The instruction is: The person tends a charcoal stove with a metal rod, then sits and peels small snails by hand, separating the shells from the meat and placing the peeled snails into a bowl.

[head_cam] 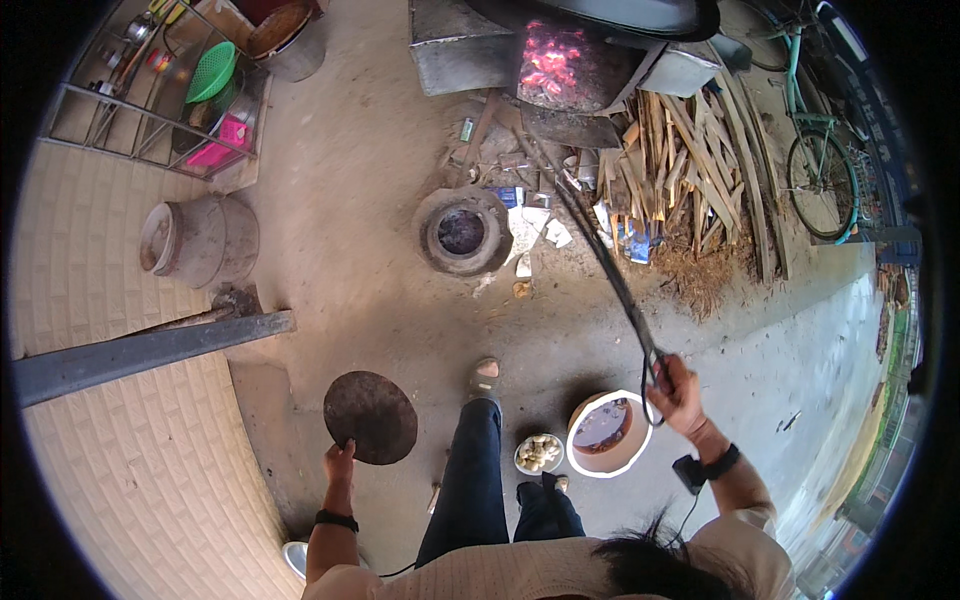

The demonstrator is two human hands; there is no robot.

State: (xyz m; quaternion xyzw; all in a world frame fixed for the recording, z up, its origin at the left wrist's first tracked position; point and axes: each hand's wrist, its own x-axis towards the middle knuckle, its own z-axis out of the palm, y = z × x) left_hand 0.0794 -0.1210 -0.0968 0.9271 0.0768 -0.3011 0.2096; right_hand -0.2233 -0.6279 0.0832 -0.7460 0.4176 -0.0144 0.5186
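Held low at my left side is a round, dark, rusty metal lid (370, 417), its near edge pinched by my left hand (341, 459). My right hand (679, 397) grips the looped handles of long dark metal fire tongs (607, 262). Their blurred tips extend forward toward the stove opening. Glowing embers (551, 60) lie in that opening, under a large black wok (615, 15). Between me and the stove stands a small round clay stove (484, 259) with a dark central hole. To the right of my legs sit a bowl of pale round pieces (538, 454) and a basin with murky water (609, 427).
Split firewood (682, 165) is heaped right of the stove, with scraps of paper (529, 221) nearby. A bicycle (821, 172) stands far right. On the left are a metal rack (150, 120), a squat drum-like vessel (202, 238) and a grey metal beam (157, 356).
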